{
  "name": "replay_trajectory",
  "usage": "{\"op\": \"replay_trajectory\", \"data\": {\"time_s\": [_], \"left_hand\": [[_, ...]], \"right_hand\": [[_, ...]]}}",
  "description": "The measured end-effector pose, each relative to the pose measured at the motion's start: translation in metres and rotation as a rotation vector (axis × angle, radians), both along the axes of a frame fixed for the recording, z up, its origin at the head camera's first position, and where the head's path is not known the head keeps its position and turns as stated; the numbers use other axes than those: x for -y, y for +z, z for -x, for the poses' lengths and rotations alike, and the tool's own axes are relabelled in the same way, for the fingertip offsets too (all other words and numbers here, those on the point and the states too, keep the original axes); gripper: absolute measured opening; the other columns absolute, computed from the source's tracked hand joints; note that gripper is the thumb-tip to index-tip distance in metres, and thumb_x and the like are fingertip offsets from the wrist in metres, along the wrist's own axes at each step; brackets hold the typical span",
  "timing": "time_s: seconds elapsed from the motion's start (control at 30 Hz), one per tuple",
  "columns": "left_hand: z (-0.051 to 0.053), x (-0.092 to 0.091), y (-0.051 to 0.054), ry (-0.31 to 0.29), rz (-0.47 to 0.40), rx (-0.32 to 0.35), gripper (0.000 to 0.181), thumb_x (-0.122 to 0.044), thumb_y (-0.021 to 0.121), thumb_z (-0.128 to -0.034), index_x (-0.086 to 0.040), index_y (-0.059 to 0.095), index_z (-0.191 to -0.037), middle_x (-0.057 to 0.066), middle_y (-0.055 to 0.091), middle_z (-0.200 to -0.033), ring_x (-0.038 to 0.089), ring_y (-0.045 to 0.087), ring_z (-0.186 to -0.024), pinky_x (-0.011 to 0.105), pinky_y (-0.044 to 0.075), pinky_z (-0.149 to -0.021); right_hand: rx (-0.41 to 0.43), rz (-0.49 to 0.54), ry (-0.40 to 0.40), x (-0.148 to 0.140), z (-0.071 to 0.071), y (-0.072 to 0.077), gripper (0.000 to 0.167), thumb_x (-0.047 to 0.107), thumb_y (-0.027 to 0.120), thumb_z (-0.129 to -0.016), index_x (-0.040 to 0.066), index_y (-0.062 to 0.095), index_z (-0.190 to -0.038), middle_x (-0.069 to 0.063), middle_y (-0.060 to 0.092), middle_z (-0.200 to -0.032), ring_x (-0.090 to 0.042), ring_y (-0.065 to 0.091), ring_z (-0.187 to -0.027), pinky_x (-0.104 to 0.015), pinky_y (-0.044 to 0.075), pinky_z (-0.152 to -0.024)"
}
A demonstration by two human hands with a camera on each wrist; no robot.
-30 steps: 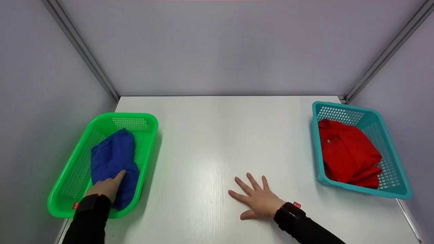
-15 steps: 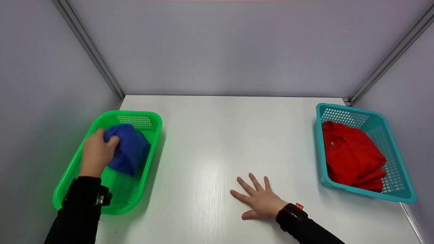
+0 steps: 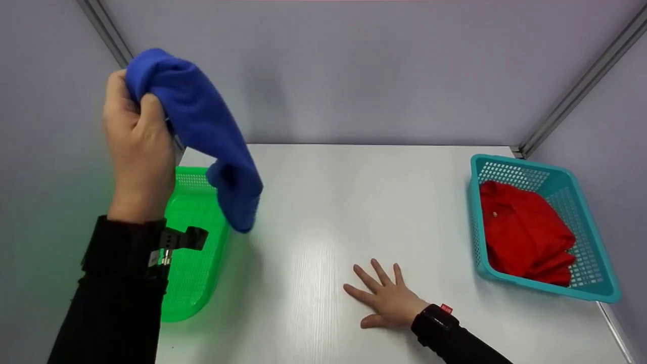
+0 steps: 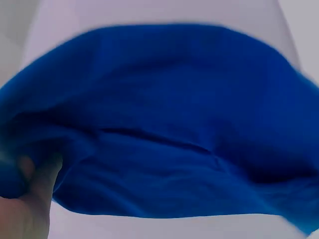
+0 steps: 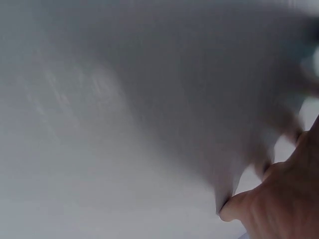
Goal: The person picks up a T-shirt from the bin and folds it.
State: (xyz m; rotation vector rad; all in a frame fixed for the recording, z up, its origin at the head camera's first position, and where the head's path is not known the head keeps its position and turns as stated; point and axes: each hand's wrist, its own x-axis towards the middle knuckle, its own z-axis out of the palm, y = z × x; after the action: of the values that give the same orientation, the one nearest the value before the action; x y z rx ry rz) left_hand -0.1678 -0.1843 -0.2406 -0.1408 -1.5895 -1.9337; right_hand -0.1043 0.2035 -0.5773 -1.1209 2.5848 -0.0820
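My left hand point(image 3: 141, 146) is raised above the green basket point(image 3: 189, 283), gripping a blue cloth garment point(image 3: 212, 121) near one end. The rest of the garment droops to the right, its lower end over the basket's right side. In the left wrist view the blue fabric point(image 4: 174, 99) fills most of the frame, with the thumb point(image 4: 47, 179) pinching it at lower left. Flat on the white table lies my right hand point(image 3: 391, 303), its fingers spread and holding nothing. The right wrist view shows this hand point(image 5: 279, 199) against the white surface.
At the right stands a teal basket point(image 3: 536, 286) with a folded red shirt point(image 3: 525, 232) in it. Pale panels point(image 3: 354, 71) enclose the white table point(image 3: 313, 212) at the back and both sides.
My left hand has taken hold of the blue garment and lifted it up out of the green basket, where it lay folded; it now hangs partly unfolded. The right hand has stayed in place.
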Motion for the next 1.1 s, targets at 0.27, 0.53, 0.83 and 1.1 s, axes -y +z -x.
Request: {"op": "replay_trajectory", "data": {"time_s": [0.27, 0.53, 0.83, 1.1], "left_hand": [[0.007, -0.058, -0.021, -0.116, 0.181, 0.040, 0.019, 0.002, 0.044, -0.0999, -0.003, 0.057, -0.113, 0.005, 0.052, -0.091, 0.017, 0.052, -0.078, 0.029, 0.045, -0.067], [0.012, -0.089, -0.126, -0.090, 0.628, 0.318, 0.029, -0.004, 0.059, -0.0891, 0.000, 0.065, -0.117, 0.013, 0.069, -0.100, 0.024, 0.063, -0.089, 0.040, 0.052, -0.082], [-0.002, -0.110, -0.210, -0.288, 0.708, 0.672, 0.042, -0.010, 0.071, -0.0854, -0.008, 0.060, -0.126, 0.012, 0.070, -0.099, 0.025, 0.067, -0.088, 0.043, 0.056, -0.080], [-0.026, -0.134, -0.229, -0.433, 0.651, 0.581, 0.053, -0.014, 0.075, -0.0911, -0.012, 0.055, -0.140, 0.017, 0.067, -0.129, 0.032, 0.061, -0.123, 0.053, 0.045, -0.106]], "right_hand": [[0.015, 0.009, -0.026, -0.001, 0.001, -0.005, 0.081, 0.071, 0.051, -0.092, 0.040, 0.023, -0.162, -0.008, 0.007, -0.172, -0.049, 0.006, -0.154, -0.083, 0.014, -0.107], [0.018, 0.111, -0.067, -0.003, -0.001, -0.001, 0.073, 0.053, 0.063, -0.096, 0.029, 0.038, -0.159, -0.012, 0.024, -0.168, -0.051, 0.018, -0.152, -0.081, 0.022, -0.106], [0.117, 0.392, -0.318, 0.010, 0.009, 0.021, 0.070, 0.035, 0.066, -0.099, 0.007, 0.038, -0.157, -0.019, 0.045, -0.156, -0.043, 0.046, -0.140, -0.062, 0.039, -0.110], [0.466, 0.901, -0.633, 0.034, 0.017, 0.041, 0.091, 0.039, 0.070, -0.097, 0.013, 0.014, -0.164, -0.019, 0.025, -0.166, -0.042, 0.031, -0.149, -0.058, 0.031, -0.117]]}}
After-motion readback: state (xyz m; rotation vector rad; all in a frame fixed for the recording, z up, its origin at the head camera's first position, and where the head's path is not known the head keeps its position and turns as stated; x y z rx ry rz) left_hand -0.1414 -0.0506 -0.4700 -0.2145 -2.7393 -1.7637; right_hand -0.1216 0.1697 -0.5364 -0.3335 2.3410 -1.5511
